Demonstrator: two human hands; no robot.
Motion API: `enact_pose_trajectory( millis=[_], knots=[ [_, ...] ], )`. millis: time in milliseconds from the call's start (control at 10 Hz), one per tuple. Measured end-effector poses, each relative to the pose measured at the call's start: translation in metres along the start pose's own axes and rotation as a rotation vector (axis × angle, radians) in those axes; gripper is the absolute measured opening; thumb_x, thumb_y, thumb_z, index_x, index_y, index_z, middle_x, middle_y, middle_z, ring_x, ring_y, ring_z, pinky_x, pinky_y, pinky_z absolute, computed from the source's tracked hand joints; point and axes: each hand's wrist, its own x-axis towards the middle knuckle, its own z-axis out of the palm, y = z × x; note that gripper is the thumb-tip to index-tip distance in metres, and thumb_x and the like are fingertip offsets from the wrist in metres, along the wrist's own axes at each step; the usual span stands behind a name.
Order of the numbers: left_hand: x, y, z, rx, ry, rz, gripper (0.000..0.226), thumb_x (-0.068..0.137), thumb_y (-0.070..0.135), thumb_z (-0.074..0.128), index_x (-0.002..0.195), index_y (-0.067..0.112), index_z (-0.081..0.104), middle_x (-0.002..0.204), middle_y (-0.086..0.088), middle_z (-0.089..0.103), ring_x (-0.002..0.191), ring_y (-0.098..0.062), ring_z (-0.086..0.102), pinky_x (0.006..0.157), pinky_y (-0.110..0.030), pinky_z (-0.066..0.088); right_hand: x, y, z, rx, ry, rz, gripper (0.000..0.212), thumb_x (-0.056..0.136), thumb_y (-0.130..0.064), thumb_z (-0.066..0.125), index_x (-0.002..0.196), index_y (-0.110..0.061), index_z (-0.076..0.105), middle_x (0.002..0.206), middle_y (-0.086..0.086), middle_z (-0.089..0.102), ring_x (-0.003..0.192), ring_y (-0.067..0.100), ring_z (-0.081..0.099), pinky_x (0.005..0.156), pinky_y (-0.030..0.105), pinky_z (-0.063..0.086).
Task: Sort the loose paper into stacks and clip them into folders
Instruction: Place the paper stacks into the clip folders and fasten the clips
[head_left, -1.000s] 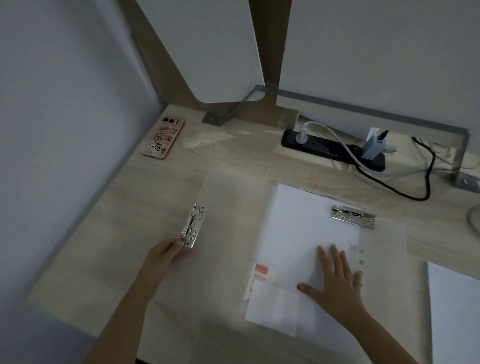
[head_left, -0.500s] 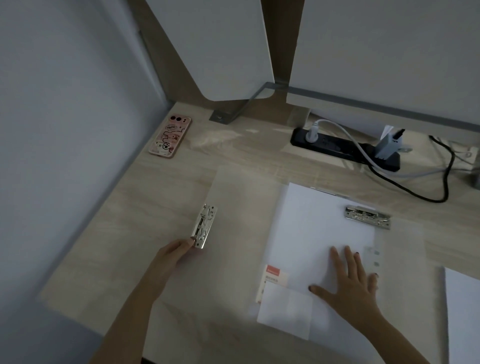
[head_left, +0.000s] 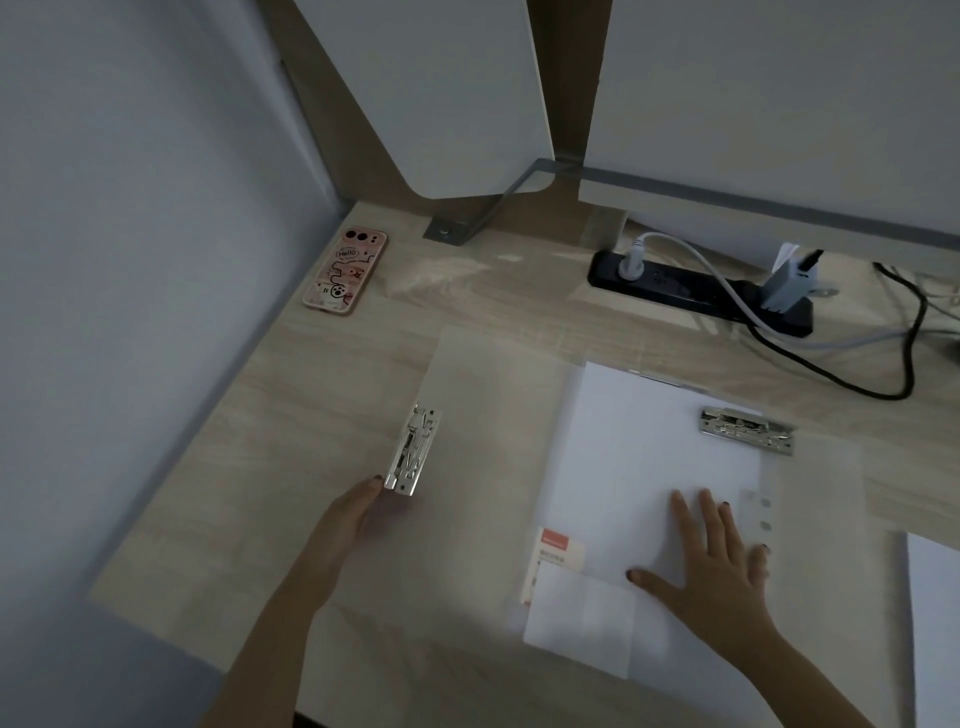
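Two hands are working the translucent plastic folder (head_left: 488, 415) mid-frame: right hand (head_left: 719, 566) pressing flat, fingers straight, on the white paper stack (head_left: 639, 447) lower right; left hand (head_left: 345, 525) touching the silver metal clip (head_left: 413, 449) — grip unclear. Snapping shut, it could be pinching fingertips or skewing sheets.

The right grip (head_left: 722, 561) wears dark nail polish above a bare forearm (head_left: 779, 660).

"Hello" on pink phone case (head_left: 345, 270)
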Motion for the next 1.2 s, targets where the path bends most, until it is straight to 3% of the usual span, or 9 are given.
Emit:
enact_pose_trajectory(
  millis=[100, 200, 300, 600, 700, 800, 900, 1000, 1200],
  knots=[
    [0.004, -0.005, 0.002, 0.069, 0.022, 0.023, 0.030, 0.097, 0.019, 0.041, 0.087, 0.021, 0.069, 0.073, 0.013, 0.074, 0.068, 0.004, 0.065, 0.063, -0.011, 0.048, 0.000, 0.001, 0.000, 0.000, 0.000, -0.002, 0.100, 0.079, -0.071, 0.042, 0.145, -0.026, -0.019, 0.155, 0.002, -0.024, 0.143, 0.023, -0.021, 0.115, 0.052, -0.002],
    [0.011, 0.000, 0.004, 0.043, 0.045, -0.094, 0.058, 0.099, 0.032, 0.034, 0.059, 0.021, 0.074, 0.078, -0.004, 0.076, 0.069, -0.008, 0.064, 0.066, -0.023, 0.043, 0.000, 0.002, 0.000, -0.004, -0.005, 0.002, 0.101, 0.078, -0.071, 0.042, 0.145, -0.027, -0.019, 0.155, 0.002, -0.025, 0.143, 0.023, -0.021, 0.115, 0.052, -0.001],
    [0.005, -0.001, 0.003, 0.095, 0.004, -0.040, 0.041, 0.098, 0.029, 0.038, 0.077, 0.020, 0.072, 0.073, 0.007, 0.075, 0.074, -0.006, 0.065, 0.066, -0.021, 0.044, 0.000, 0.000, 0.000, -0.002, -0.006, 0.002, 0.100, 0.079, -0.070, 0.042, 0.145, -0.027, -0.018, 0.155, 0.002, -0.024, 0.144, 0.022, -0.021, 0.116, 0.052, -0.001],
    [-0.001, -0.007, 0.005, 0.133, 0.038, 0.059, 0.024, 0.096, 0.013, 0.045, 0.092, 0.003, 0.067, 0.062, 0.019, 0.071, 0.060, 0.013, 0.060, 0.058, 0.000, 0.041, 0.001, 0.002, -0.003, -0.048, -0.033, -0.005, 0.101, 0.079, -0.071, 0.039, 0.139, -0.026, -0.030, 0.154, 0.005, -0.027, 0.143, 0.024, -0.022, 0.115, 0.052, 0.000],
    [-0.005, -0.005, 0.010, 0.107, 0.021, 0.063, 0.032, 0.097, 0.023, 0.042, 0.098, 0.005, 0.068, 0.064, 0.018, 0.071, 0.062, 0.012, 0.060, 0.056, 0.000, 0.041, 0.002, 0.003, -0.005, -0.051, -0.037, -0.009, 0.101, 0.079, -0.071, 0.039, 0.132, -0.027, -0.034, 0.154, 0.005, -0.027, 0.143, 0.024, -0.022, 0.115, 0.052, -0.001],
    [-0.004, 0.013, 0.021, 0.052, -0.007, 0.018, 0.027, 0.098, 0.038, 0.035, 0.090, 0.029, 0.059, 0.069, 0.024, 0.066, 0.060, 0.017, 0.057, 0.049, 0.002, 0.038, 0.001, 0.003, -0.005, -0.037, -0.039, -0.011, 0.102, 0.079, -0.070, 0.041, 0.143, -0.025, -0.025, 0.155, 0.005, -0.026, 0.144, 0.025, -0.021, 0.115, 0.052, -0.001],
    [0.005, 0.032, 0.028, 0.058, 0.081, 0.074, 0.032, 0.095, 0.042, 0.043, 0.101, 0.013, 0.053, 0.093, -0.002, 0.058, 0.078, -0.010, 0.056, 0.051, -0.007, 0.042, 0.001, 0.003, -0.006, -0.052, -0.044, -0.006, 0.101, 0.079, -0.071, 0.040, 0.144, -0.026, -0.022, 0.155, 0.004, -0.026, 0.143, 0.024, -0.021, 0.115, 0.052, 0.000],
    [0.015, 0.041, 0.031, 0.061, 0.096, 0.119, 0.036, 0.094, 0.045, 0.037, 0.096, 0.014, 0.053, 0.099, -0.010, 0.058, 0.085, -0.019, 0.056, 0.063, -0.022, 0.046, 0.000, 0.001, -0.008, -0.051, -0.051, 0.000, 0.101, 0.079, -0.071, 0.040, 0.144, -0.025, -0.023, 0.155, 0.004, -0.026, 0.143, 0.024, -0.021, 0.115, 0.052, 0.000],
    [0.023, 0.070, 0.041, 0.083, 0.043, 0.149, 0.044, 0.098, 0.046, 0.022, 0.111, 0.023, 0.057, 0.092, 0.011, 0.060, 0.084, -0.007, 0.058, 0.064, -0.023, 0.044, 0.001, 0.003, -0.008, -0.036, -0.038, -0.002, 0.102, 0.078, -0.071, 0.040, 0.143, -0.025, -0.024, 0.154, 0.003, -0.027, 0.143, 0.023, -0.022, 0.116, 0.052, -0.001]
  ],
)
